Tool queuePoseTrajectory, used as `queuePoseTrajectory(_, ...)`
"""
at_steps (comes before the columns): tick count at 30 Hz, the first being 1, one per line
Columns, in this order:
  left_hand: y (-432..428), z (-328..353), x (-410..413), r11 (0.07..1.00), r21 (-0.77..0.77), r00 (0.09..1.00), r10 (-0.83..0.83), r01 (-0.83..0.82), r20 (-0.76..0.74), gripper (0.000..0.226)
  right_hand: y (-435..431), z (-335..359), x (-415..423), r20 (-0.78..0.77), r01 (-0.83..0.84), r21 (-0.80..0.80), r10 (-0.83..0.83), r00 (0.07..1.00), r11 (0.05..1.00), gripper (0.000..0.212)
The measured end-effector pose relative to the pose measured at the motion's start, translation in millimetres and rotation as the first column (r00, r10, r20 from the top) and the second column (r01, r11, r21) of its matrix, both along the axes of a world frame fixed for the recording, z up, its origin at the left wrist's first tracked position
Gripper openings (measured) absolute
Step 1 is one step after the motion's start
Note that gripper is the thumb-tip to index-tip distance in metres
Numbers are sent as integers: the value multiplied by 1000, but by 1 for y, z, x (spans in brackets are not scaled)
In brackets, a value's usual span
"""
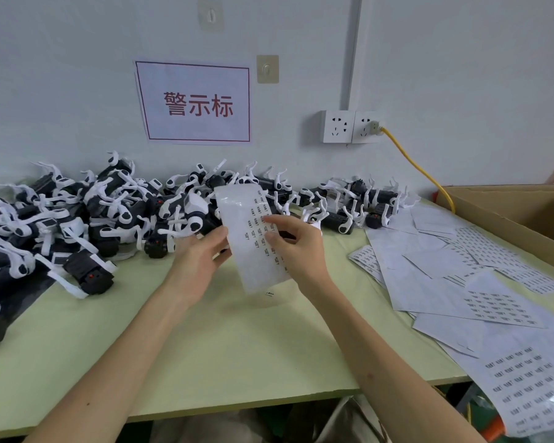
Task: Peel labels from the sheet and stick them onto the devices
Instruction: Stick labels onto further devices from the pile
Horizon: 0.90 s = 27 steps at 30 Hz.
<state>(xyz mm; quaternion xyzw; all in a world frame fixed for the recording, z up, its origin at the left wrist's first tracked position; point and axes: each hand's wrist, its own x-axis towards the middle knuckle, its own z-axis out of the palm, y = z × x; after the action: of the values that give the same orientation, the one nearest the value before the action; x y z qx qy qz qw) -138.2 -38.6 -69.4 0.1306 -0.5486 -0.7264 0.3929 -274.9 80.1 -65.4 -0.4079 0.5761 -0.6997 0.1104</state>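
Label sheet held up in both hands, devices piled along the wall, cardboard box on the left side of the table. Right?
No: the cardboard box sits at the right side of the table, not the left; the head view shows it. The rest stands: left hand and right hand hold the label sheet, devices piled along the wall.

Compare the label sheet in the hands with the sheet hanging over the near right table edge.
The held sheet is raised, gripped by the left hand and right hand; the edge sheet lies on the table, untouched. The held sheet shows few labels; the edge sheet shows many rows. Both are white with small dark labels.
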Motion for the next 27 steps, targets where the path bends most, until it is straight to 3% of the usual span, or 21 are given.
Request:
queuePoseTrajectory(2, 3, -2, -2, 999, -5, 999, -51, 51, 7, 44, 0, 0, 2, 25, -61, -17, 61, 998, 998, 40)
queuePoseTrajectory(7, 2, -6, -2, 999, 13, 999, -38, 38, -5, 31, 0, -1, 2, 10, -117, -1, 117, 993, 993, 38)
queuePoseTrajectory(9, 0, -8, -2, 1000, 8, 1000, -10, 10, 16, 25, 1, -2, 3, -147, 15, 41, -9, 989, 999, 38)
queuePoseTrajectory(11, -1, -10, -2, 1000, -6, 999, 18, -18, 41, 23, 1, -6, 5, -400, 182, 14, -161, 902, 983, 36)
queuePoseTrajectory(13, 0, -11, -3, 999, -18, 998, 39, -38, 54, 20, 1, -8, 7, -539, 231, -55, -223, 812, 971, 31)
queuePoseTrajectory(15, 0, -11, -3, 999, -19, 997, 51, -50, 53, 18, 0, -9, 7, -541, 205, -60, -204, 816, 977, 28)
queuePoseTrajectory(20, -4, -11, -4, 999, 1, 998, 43, -44, 43, 19, -1, -6, 6, -306, 112, 73, -85, 948, 991, 31)
queuePoseTrajectory(27, 0, -13, -4, 999, -32, 997, -16, 19, 70, 25, -3, -9, 7, -394, 97, 81, -57, 917, 992, 29)
